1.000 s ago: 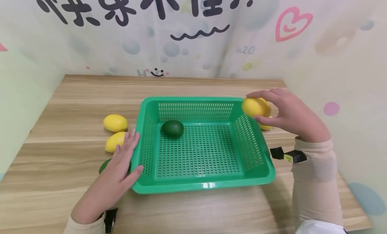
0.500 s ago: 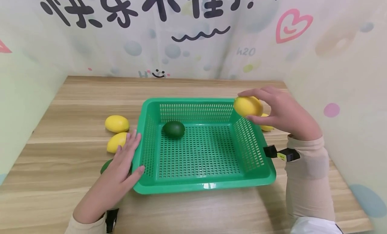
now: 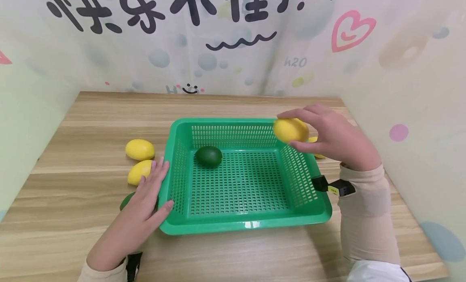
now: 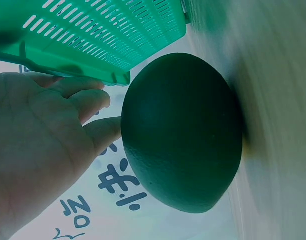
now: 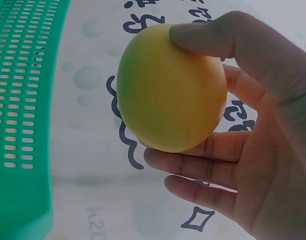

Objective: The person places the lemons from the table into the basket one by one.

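I see my right hand [image 3: 325, 136] holding a yellow lemon [image 3: 291, 130]. The thumb is on one side and the fingers are on the other, so they pinch it. From the head camera, the lemon is up in front of the back right corner of a green basket [image 3: 247, 225]. In the right wrist view, a gap shows between the lemon and the basket.

My left hand [image 3: 143, 203] has its fingers out straight. It lies flat along the basket's left rim, and the thumb reaches over the edge. Next to that hand is a dark green fruit [image 4: 183, 132]. The left wrist view shows it big and close, on the table [image 3: 236, 257]. I can't tell if my finger touches it.

Two more yellow lemons sit to the left of the basket, a back one [image 3: 140, 149] and a front one [image 3: 139, 172]. My fingers hide a bit of the front one. Another yellow lemon [image 3: 313, 139] peeks out behind my right hand. Inside the basket, near the back left, lies one dark green fruit. The basket has lots of little holes. Behind the table is a white wall [image 3: 233, 67] with big black writing and a pink heart [image 3: 353, 31].
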{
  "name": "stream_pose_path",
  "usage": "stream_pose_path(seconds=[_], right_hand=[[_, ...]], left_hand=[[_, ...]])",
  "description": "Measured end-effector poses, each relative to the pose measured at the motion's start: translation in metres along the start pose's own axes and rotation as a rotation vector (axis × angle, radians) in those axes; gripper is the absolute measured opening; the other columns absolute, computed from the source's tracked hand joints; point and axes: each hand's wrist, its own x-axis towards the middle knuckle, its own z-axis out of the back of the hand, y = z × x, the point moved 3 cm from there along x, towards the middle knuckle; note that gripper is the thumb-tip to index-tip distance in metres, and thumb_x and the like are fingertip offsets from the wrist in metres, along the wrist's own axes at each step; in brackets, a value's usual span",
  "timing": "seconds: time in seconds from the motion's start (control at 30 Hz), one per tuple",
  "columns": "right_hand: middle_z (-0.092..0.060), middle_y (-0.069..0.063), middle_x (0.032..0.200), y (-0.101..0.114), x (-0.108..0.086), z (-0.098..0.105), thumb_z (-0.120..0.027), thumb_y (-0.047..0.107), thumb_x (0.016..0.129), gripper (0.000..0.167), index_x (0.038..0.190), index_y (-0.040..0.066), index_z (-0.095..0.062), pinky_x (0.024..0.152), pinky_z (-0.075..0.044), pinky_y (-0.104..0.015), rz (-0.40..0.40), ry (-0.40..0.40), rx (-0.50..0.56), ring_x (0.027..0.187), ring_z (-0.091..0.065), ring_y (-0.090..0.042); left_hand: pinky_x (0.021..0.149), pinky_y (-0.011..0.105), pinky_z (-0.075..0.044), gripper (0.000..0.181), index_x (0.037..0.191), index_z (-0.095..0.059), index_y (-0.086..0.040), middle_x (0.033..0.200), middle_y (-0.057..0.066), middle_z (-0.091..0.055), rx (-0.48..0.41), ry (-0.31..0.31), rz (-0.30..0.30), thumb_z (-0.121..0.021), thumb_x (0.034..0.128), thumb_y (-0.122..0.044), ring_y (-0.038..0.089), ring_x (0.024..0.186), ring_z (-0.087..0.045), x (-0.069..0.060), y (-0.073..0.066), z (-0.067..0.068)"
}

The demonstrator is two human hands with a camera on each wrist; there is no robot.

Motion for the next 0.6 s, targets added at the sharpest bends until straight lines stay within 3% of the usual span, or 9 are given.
stream_pose_path(seconds=[0.6], right_hand=[[-0.068,0.001,0.117,0.006,0.017,-0.006,-0.085,0.020,0.085,0.058,0.138,0.026,-0.064,0.084,-0.051,-0.044,0.074,0.022,-0.037,0.106,-0.058,-0.021]], left_hand=[[0.124,0.059,0.000,0.080,0.167,-0.005,-0.014,0.172,0.011,0.000,0.003,-0.004,-0.005,-0.055,0.1054,-0.016,0.035,0.158,0.003,0.000,0.001,0.000]])
